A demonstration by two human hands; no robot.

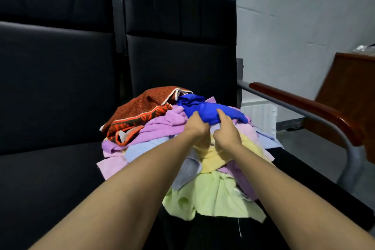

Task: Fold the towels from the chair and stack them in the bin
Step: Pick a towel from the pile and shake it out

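A heap of towels lies on the black chair seat (pixel 304 170): a rust-orange patterned towel (pixel 142 107) at the back left, a bright blue towel (pixel 209 110) on top, lilac (pixel 160 126), pale yellow (pixel 215 158) and light green (pixel 219 197) ones below. My left hand (pixel 196 127) and my right hand (pixel 226 132) are side by side on top of the heap. Both pinch the near edge of the blue towel with curled fingers. No bin is in view.
The chair has a tall black back (pixel 178 46) and a wooden armrest (pixel 308 105) on a grey metal frame at the right. A second black chair (pixel 50 87) stands to the left. A brown wooden piece of furniture (pixel 351 91) is by the right wall.
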